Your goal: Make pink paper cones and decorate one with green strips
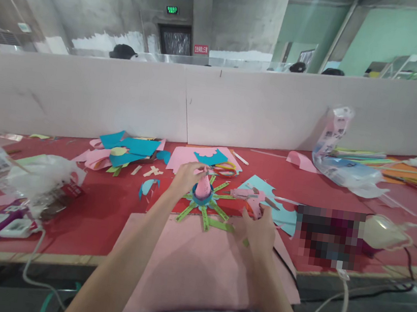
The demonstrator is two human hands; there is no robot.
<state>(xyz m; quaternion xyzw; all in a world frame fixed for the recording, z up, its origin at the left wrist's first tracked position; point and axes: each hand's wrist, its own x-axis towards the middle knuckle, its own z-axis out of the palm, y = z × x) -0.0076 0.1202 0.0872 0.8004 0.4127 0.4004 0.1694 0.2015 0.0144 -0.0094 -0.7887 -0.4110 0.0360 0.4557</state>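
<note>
My left hand [189,178] pinches the tip of a pink paper cone [203,187], which stands upright. Around the cone's base runs a blue paper ring [207,200], and green paper strips [219,209] with dark marks spread out from it like spokes. My right hand [260,230] is closed around the handle of a pink hot glue gun [251,196], whose nozzle points left toward the strips. Under my forearms lies a large pink sheet [194,266]. A loose green strip [221,225] rests near its far edge.
Beyond the cone are yellow-handled scissors [226,168] and a white pen [241,158]. Blue and pink paper scraps [132,151] lie back left. A light blue sheet [285,218] sits right of the glue gun. Plastic bags [42,177] crowd the left; a white partition [124,99] closes the back.
</note>
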